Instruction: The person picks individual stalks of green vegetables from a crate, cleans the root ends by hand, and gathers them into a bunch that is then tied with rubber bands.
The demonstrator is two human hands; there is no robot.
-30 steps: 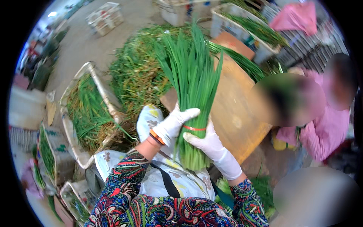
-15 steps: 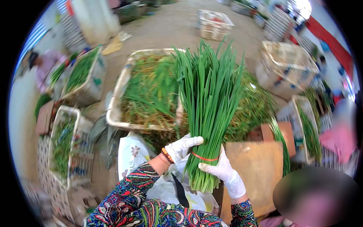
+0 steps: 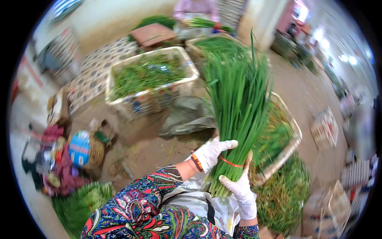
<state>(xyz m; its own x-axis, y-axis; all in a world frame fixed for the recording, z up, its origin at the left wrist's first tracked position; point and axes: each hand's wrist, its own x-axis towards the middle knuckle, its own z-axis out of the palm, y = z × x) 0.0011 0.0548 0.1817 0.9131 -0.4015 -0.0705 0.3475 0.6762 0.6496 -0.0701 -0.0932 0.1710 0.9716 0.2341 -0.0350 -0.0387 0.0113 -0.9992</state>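
Note:
A thick bunch of Chinese chives (image 3: 238, 103) stands tilted in front of me, leaves pointing away and pale cut ends toward my lap. An orange-red band (image 3: 231, 162) circles it near the lower end. My left hand (image 3: 214, 154), in a white glove, is closed round the left side of the stems at about the band's height, thumb across the front. On the right side, my gloved right hand (image 3: 242, 193) grips the stems around and below the band, its thumb near the cut ends. The fingers behind the bunch are hidden.
White crates of green trimmings stand ahead (image 3: 151, 93) and at right (image 3: 296, 137), beside a heap of leaves (image 3: 284, 199). A grey-green sheet (image 3: 187, 115) lies on the floor. More chives (image 3: 81, 205) lie at lower left. A person in pink (image 3: 196, 8) holds greens at the back.
My view has swung to the left, bringing the wall, the other person and the chives at lower left into sight. Both hands still hold the banded bunch, now turned left with me.

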